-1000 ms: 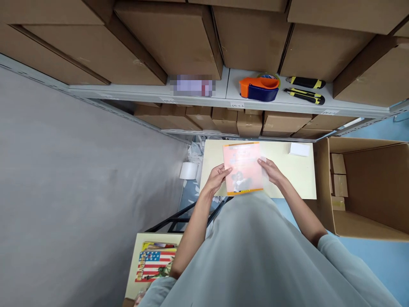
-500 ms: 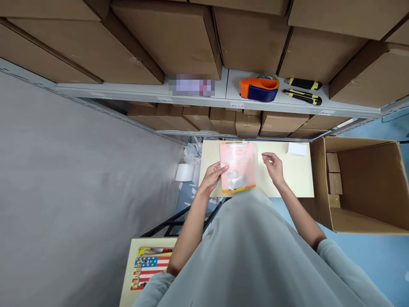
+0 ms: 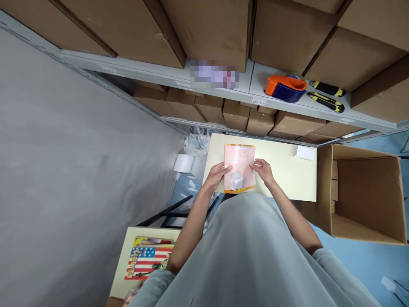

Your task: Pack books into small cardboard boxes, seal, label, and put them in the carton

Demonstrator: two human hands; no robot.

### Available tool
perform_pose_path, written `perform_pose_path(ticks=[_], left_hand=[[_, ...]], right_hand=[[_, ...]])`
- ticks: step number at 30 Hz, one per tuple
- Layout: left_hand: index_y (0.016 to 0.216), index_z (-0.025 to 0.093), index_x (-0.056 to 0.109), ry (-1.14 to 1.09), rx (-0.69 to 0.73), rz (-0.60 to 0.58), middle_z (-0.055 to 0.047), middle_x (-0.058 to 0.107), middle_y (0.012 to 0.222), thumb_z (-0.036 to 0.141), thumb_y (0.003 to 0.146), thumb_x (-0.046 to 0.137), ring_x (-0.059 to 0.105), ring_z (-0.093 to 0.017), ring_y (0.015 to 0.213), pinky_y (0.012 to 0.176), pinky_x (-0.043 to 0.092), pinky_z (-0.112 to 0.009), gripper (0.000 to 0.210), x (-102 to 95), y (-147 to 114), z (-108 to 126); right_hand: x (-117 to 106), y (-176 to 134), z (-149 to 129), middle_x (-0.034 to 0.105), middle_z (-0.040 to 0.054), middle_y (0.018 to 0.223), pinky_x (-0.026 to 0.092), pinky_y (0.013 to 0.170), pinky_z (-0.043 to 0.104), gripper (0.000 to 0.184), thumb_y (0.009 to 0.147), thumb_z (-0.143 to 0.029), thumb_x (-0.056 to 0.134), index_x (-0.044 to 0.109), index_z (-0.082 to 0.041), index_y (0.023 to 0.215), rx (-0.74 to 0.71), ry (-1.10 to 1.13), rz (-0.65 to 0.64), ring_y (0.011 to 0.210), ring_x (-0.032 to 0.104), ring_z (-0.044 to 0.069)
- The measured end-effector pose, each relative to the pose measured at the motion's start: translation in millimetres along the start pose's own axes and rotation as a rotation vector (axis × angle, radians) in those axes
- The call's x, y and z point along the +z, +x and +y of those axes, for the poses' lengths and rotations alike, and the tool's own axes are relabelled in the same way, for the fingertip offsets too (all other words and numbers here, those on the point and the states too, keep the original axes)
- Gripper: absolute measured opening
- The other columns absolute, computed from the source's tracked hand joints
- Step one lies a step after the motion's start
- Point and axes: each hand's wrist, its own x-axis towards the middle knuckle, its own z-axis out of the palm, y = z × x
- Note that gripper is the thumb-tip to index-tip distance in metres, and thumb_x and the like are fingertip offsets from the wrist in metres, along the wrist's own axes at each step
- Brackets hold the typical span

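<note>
A pink book (image 3: pixel 239 166) with orange bands at top and bottom is held over the cream table close to my body. Its cover has a glossy sheen, and a pale photo shows low on it. My left hand (image 3: pixel 217 175) grips the left edge, thumb on the cover and the other fingers behind. At the right edge, my right hand (image 3: pixel 263 169) is closed, with its thumb against the cover; the fingertips behind are partly hidden.
On the cream table (image 3: pixel 287 179) lies a white stack of cards or paper (image 3: pixel 305 152). An open carton (image 3: pixel 367 196) stands right. Shelves above carry boxes, an orange-blue tape dispenser (image 3: pixel 285 88) and two utility knives (image 3: pixel 327 96). Magazines (image 3: pixel 148 260) lie lower left, near a white roll (image 3: pixel 183 163).
My right hand has moved left from beside the book onto its right edge. The camera view has tilted and shifted a little. My left hand keeps its hold.
</note>
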Motion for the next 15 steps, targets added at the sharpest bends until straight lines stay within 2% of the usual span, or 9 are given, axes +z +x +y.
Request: perform_pose_path(ticks=[7, 15], left_hand=[[0.119, 0.015, 0.078, -0.029, -0.044, 0.079, -0.014, 0.084, 0.116, 0.052, 0.063, 0.103, 0.08, -0.028, 0.097, 0.085, 0.064, -0.036, 0.072, -51.5, 22.9, -4.5], [0.102, 0.017, 0.075, 0.02, -0.081, 0.316, -0.012, 0.084, 0.104, 0.054, 0.06, 0.1, 0.078, -0.029, 0.096, 0.083, 0.062, -0.036, 0.061, -120.4, 84.0, -5.6]], right_hand=[[44.0, 28.4, 11.1, 0.081, 0.0082, 0.103, 0.056, 0.078, 0.035, 0.056, 0.061, -0.054, 0.093, 0.075, -0.021, 0.103, 0.077, 0.058, 0.012, 0.091, 0.073, 0.022], [117.0, 82.8, 31.4, 0.08, 0.0038, 0.085, 0.056, 0.074, 0.033, 0.047, 0.059, -0.046, 0.092, 0.074, -0.021, 0.094, 0.132, 0.15, 0.122, 0.079, 0.07, 0.019]])
